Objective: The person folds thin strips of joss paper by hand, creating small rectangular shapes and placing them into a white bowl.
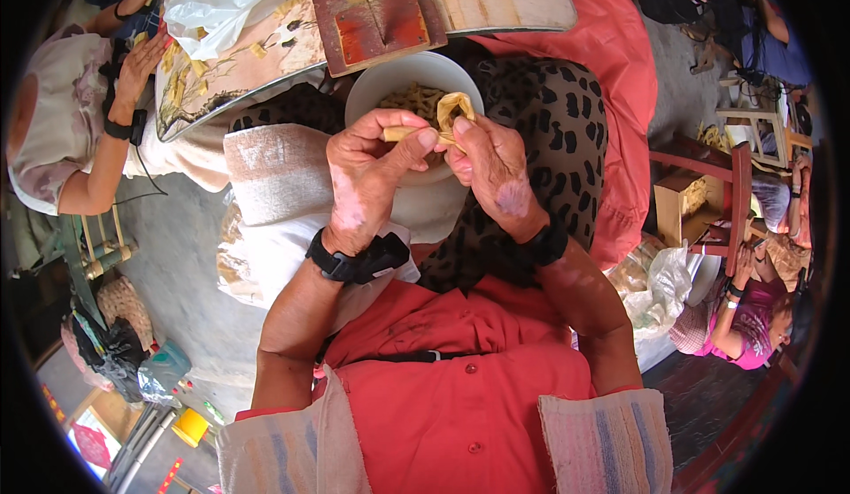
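My left hand (372,172) pinches the flat end of a tan, pliable strip (455,101) between thumb and fingers. My right hand (490,168) grips the same strip where it bends into an open loop. Both hands are close together over a white bucket (362,89). Inside the bucket lie many small twisted tan pieces (413,98), partly hidden by my hands. The bucket stands between my knees. A folded towel (282,168) lies beside my left wrist. The strip's exact material I cannot tell.
Ahead, a low table (232,92) carries loose tan strips and a white plastic bag (232,2). Next to it is a wooden stand with a red plate (382,26). A co-worker's hand (136,72) rests at the table's left edge. A dark red wooden stool (738,195) and cardboard box (671,212) stand right.
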Motion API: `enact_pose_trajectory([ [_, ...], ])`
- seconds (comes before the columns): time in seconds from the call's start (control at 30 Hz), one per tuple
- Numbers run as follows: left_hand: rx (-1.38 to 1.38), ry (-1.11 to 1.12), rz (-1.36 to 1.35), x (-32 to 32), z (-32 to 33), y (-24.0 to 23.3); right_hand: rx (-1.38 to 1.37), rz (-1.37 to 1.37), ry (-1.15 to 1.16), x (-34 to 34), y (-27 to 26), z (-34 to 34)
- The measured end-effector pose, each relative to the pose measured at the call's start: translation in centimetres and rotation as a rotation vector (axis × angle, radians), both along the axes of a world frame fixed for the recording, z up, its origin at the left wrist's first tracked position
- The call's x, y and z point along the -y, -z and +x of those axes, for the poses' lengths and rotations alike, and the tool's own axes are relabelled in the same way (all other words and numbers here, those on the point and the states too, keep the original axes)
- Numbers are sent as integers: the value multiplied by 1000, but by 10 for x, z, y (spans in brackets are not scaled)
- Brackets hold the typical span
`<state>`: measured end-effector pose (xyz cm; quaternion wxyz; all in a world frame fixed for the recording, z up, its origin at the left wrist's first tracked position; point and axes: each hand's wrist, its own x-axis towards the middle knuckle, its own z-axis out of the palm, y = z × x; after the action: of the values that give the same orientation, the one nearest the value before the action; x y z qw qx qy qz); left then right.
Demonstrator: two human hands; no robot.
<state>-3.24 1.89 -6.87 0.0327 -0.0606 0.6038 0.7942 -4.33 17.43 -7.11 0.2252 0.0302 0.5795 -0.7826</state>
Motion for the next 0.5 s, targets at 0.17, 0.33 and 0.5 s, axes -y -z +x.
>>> enact_pose_trajectory([
  [0.17,259,77,409,6,-10,5,-66,54,-27,2,0,1],
  [0.33,330,78,462,7,-11,9,-173,58,-92,3,2,1],
  [0.5,339,87,436,12,-10,12,-205,182,-210,1,7,-2],
])
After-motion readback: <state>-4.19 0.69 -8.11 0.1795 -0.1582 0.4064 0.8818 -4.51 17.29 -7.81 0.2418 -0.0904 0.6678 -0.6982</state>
